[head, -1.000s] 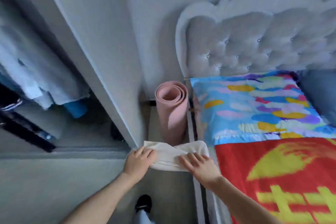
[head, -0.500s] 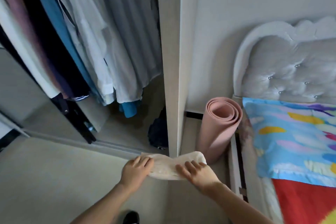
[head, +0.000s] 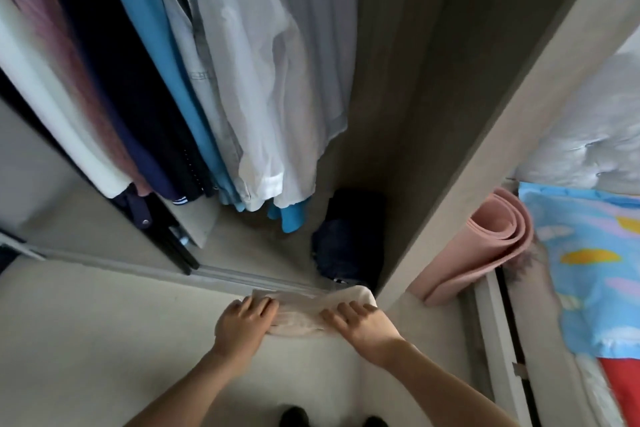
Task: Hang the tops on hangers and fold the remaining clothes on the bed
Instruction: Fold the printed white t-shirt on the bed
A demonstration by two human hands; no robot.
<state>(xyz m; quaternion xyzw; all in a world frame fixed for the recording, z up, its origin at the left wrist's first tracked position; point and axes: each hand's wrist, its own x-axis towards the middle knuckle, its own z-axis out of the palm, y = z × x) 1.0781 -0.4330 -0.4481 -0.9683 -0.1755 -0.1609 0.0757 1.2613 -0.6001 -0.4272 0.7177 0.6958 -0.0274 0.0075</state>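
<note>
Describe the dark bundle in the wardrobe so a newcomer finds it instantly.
Look into the open wardrobe, below the hanging clothes. On its floor, against the right side panel, lies the dark navy bundle. Unlike its neighbours it hangs from nothing: a low heap just beyond the cream garment.

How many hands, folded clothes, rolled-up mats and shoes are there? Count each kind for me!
2 hands: left hand and right hand, both holding the garment
1 folded cream garment
1 rolled pink mat
2 black shoes, only the tips showing
Total: 6
</note>
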